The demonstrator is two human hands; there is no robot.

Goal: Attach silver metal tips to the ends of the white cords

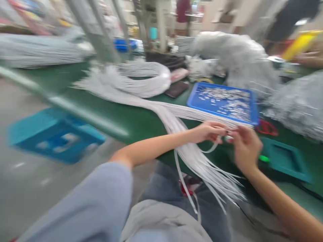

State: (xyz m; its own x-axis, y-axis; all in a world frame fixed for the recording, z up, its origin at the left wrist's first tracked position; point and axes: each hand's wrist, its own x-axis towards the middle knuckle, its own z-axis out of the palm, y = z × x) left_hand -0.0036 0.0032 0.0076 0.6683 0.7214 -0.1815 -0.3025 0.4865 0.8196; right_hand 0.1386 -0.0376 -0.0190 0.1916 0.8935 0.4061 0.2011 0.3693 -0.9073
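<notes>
My left hand is closed in a pinch on the end of a thin white cord, which loops down below the fingers. Close against it, my right hand pinches at the same spot. A small pale, shiny bit shows between the two hands, too blurred to name, and what the right fingers hold is mostly hidden. Under my left forearm runs a long bundle of white cords, its loose ends fanning over the table edge toward my lap. Just beyond my hands lies a blue tray holding many small silvery pieces.
A teal tray and a bright green item lie right of my right hand. Red loops rest behind them. Clear plastic-wrapped bundles stand at the right. A teal crate sits on the floor at left.
</notes>
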